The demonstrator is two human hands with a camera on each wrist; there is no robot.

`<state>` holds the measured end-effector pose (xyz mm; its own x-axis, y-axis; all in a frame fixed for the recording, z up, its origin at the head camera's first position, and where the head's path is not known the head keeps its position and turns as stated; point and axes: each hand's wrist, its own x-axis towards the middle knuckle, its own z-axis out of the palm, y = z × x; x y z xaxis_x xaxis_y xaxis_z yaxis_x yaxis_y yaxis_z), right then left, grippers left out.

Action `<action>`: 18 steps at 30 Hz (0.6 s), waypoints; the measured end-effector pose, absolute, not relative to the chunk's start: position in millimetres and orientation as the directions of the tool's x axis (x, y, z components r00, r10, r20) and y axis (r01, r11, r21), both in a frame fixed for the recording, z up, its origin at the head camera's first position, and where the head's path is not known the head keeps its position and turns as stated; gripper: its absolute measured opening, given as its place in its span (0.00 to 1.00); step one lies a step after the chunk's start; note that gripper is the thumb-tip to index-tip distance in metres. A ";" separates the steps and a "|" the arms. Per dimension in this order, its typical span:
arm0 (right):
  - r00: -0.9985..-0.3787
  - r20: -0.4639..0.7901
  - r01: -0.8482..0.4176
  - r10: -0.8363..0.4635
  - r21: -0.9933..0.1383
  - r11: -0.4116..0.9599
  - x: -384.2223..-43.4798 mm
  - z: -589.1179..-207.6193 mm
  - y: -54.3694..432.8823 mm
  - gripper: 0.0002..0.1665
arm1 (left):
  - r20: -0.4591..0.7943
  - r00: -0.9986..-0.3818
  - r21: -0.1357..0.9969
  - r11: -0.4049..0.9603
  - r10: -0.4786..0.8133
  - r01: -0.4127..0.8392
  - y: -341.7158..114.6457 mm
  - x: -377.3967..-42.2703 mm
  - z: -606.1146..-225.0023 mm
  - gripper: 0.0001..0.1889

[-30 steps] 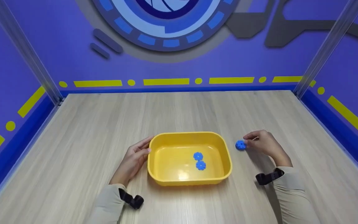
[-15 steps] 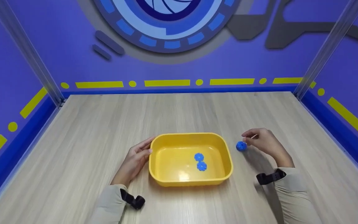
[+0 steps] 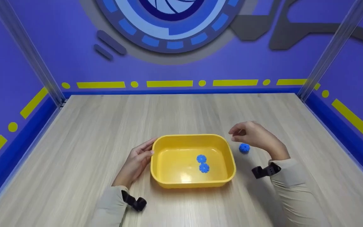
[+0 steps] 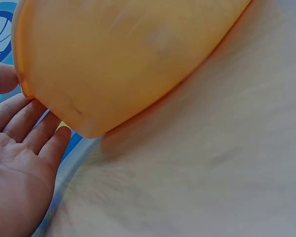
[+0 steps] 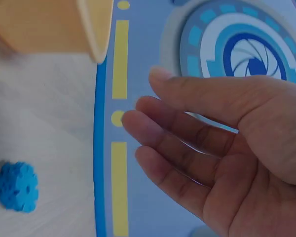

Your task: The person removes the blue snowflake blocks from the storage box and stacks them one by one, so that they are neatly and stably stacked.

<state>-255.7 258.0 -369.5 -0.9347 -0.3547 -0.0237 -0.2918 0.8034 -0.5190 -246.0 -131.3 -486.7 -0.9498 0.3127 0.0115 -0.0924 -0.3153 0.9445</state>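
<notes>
In the head view my left hand [image 3: 137, 162] rests at the left end of a yellow plastic tub [image 3: 193, 183]. Its thumb touches the rim, and its nearly straight fingers lie against the outer wall, as the left wrist view shows too. Two blue flower-shaped discs [image 3: 204, 167] lie flat on the tub's floor, edge to edge. Right of the tub a small stack of blue notched discs [image 3: 244, 148] stands on the table. My right hand [image 3: 252, 135] hovers above and just behind that stack. Loosely bent, its fingers [image 5: 155, 163] hold nothing visible in the right wrist view.
The wood-grain table [image 3: 112, 119] runs back to a purple printed wall [image 3: 175, 71], with more wall panels on both sides. Metal posts [image 3: 329, 47] stand at the back corners. A black wrist camera [image 3: 134, 201] is strapped over each beige sleeve.
My right hand has left the disc stack, rising and shifting left toward the tub's back right corner. The stack stays where it was. My left hand keeps its place at the tub.
</notes>
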 end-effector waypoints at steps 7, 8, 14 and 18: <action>-0.876 -0.150 -0.365 -0.458 -0.414 0.834 -261.4 -362.4 212.8 0.14 | -0.003 -0.953 0.942 -0.320 0.301 -0.104 -131.9 -246.7 -486.5 0.31; -0.867 -0.167 -0.378 -0.469 -0.394 0.838 -262.3 -362.3 206.8 0.14 | -0.002 -0.953 0.942 -0.320 0.302 -0.103 -131.9 -246.9 -486.6 0.31; -0.835 -0.287 -0.378 -0.470 -0.321 0.868 -268.4 -365.5 180.2 0.17 | 0.011 -0.950 0.941 -0.325 0.313 -0.097 -131.1 -246.6 -486.9 0.32; -0.798 -0.360 -0.392 -0.484 -0.301 0.869 -273.3 -369.4 170.2 0.18 | 0.015 -0.947 0.943 -0.320 0.321 -0.093 -130.7 -246.5 -486.9 0.32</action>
<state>-273.3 170.2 -369.4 -0.7976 -0.4841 -0.3597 -0.3922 0.8694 -0.3006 -246.5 -130.7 -486.9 -0.9471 0.3205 0.0154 -0.0932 -0.3205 0.9427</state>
